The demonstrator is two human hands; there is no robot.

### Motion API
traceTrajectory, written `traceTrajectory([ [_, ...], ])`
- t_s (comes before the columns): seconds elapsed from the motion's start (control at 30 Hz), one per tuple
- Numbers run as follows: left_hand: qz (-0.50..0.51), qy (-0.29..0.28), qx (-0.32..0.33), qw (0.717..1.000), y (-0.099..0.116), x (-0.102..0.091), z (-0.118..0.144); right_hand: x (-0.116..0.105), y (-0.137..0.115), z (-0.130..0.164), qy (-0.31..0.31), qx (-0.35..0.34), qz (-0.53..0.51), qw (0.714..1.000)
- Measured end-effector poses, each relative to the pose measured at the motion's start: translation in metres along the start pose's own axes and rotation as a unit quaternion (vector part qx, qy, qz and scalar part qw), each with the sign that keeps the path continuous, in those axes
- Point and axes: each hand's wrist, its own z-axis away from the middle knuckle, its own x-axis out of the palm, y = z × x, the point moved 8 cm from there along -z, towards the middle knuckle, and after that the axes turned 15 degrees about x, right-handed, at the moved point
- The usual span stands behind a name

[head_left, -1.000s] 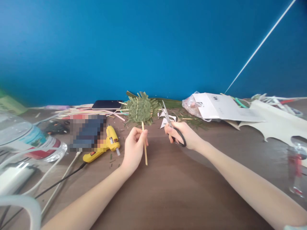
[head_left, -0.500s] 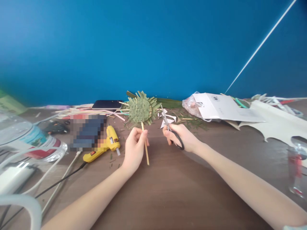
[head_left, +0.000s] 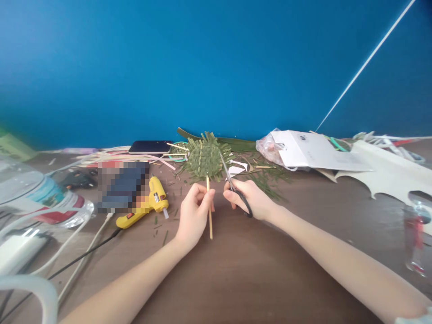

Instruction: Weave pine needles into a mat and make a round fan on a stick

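Note:
My left hand pinches a thin wooden stick that carries a round woven green leaf disc with frayed strip ends, held upright above the brown table. My right hand grips black-handled scissors, whose blades point up and touch the disc's right edge. The two hands are close together at the middle of the table.
A yellow glue gun with a black cord lies left of my hands. A dark phone and pale strips lie behind it. White paper and a plastic bag sit at the back right. Clear containers stand at far left and far right.
Both hands shifted slightly right and closer together. The scissors moved left from beside the disc until their blades reached its right edge.

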Motion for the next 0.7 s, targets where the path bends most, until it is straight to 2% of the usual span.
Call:
traceTrajectory([
  [0.3,0.014,-0.021,-0.008,1.0,-0.0006,0.0053,0.0052,0.0002,-0.0011,0.0007,0.034,-0.01,-0.051,0.998],
  [0.7,0.021,-0.027,-0.014,0.999,-0.0027,0.0076,0.0057,0.0043,0.0018,0.0009,0.051,-0.001,-0.062,0.997],
])
